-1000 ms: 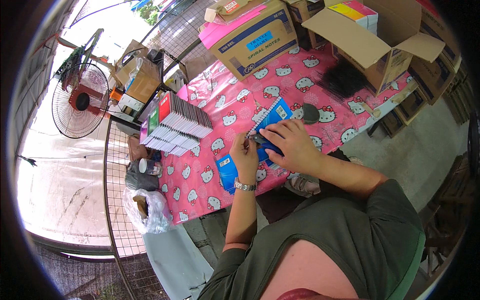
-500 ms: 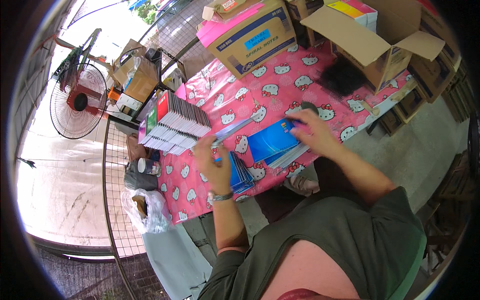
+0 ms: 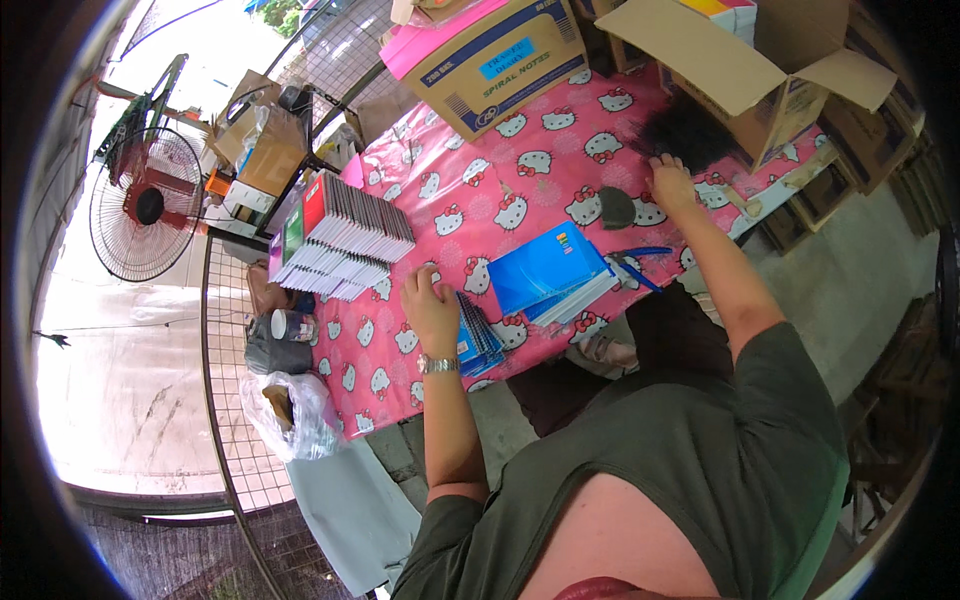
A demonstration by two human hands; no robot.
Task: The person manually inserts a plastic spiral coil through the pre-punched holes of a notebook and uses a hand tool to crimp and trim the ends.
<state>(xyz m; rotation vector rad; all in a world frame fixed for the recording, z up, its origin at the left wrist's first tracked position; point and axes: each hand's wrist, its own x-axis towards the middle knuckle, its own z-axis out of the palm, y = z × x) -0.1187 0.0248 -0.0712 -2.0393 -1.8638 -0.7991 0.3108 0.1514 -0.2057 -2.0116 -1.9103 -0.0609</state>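
My left hand (image 3: pixel 431 308), a metal watch on its wrist, rests on the pink tablecloth with its fingers loosely curved and apart, holding nothing that I can see. Right beside it is a small fanned stack of blue spiral notebooks (image 3: pixel 478 340). Farther right, my right hand (image 3: pixel 672 187) reaches out, fingers extended, to the near edge of a black heap of thin wiry pieces (image 3: pixel 688 135). Between my hands lie loose blue-covered notebooks (image 3: pixel 545 268) with white page edges showing. Blue-handled pliers (image 3: pixel 640 266) lie against their right end.
A dark grey lump (image 3: pixel 617 208) sits behind the pliers. Tall stacks of spiral notebooks (image 3: pixel 345 235) stand at the left. At the back are a closed carton (image 3: pixel 500 75) and an open carton (image 3: pixel 700 65). A plastic bag (image 3: pixel 290 415) hangs by the left edge, near a fan (image 3: pixel 147 205).
My right hand has left the blue notebooks and moved away to the black heap, uncovering the pliers. The thin pale blurred piece at my left hand is gone from there.
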